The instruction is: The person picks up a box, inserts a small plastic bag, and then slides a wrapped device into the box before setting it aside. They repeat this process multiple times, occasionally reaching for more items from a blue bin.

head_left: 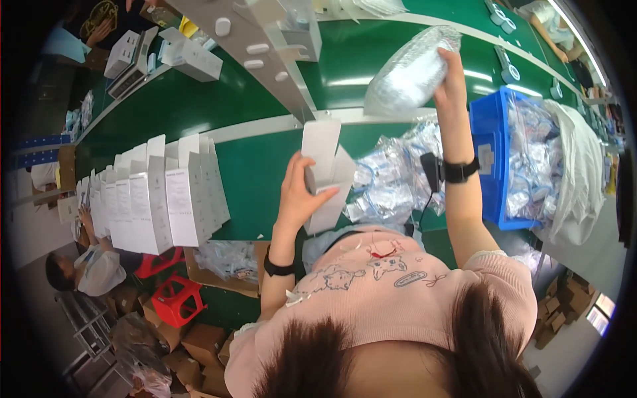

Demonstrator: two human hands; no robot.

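Observation:
My left hand grips a small white cardboard box over the near edge of the green table, fingers on one side and thumb on the other. The box stands with its flaps up. Farther off to the right, my right hand is closed on the end of a shiny, silvery plastic pouch, held above the table. What the pouch contains cannot be made out. Between my arms lies a pile of clear plastic bags with white and blue contents. Each of my wrists wears a black band.
Rows of white boxes stand on the left. A blue bin full of bagged items is at the right, white cloth over its side. A metal post rises ahead. Red stools and cartons stand low left; other people work nearby.

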